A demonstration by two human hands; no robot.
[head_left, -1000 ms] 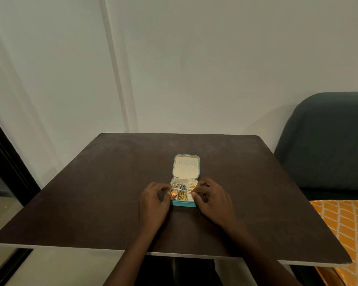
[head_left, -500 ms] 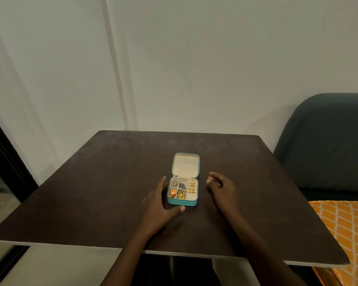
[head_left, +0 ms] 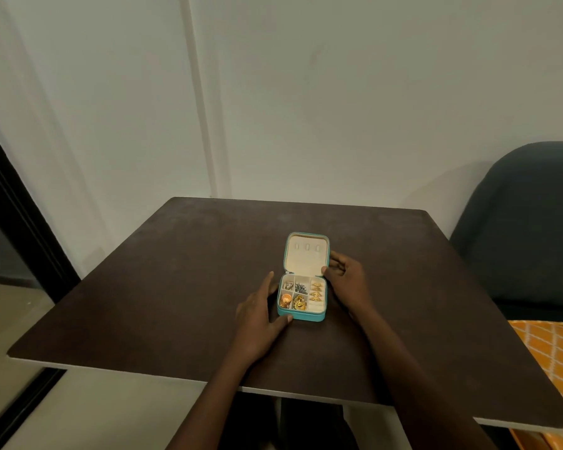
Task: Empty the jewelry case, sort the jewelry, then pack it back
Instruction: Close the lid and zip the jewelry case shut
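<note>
A small teal jewelry case (head_left: 306, 316) lies open in the middle of the dark table (head_left: 163, 287), its cream lid (head_left: 306, 254) tilted back. The compartments hold silver pieces (head_left: 294, 287), gold earrings (head_left: 316, 290), a gold cluster (head_left: 299, 302) and an orange-gold piece (head_left: 286, 299). My left hand (head_left: 257, 319) lies flat against the case's left side, fingers straight, thumb touching the front corner. My right hand (head_left: 345, 280) is at the right side by the hinge, fingers curled round the lid's right edge, thumb on its inner lower corner.
A white wall stands just behind the table. A dark upholstered chair (head_left: 527, 228) is at the right, with an orange patterned cushion (head_left: 553, 358) below it. A dark door frame (head_left: 17, 222) runs down the left.
Both hands left the compartments. The left hand flattened along the case's left side; the right hand moved out to the right, then came up to the lid edge.
</note>
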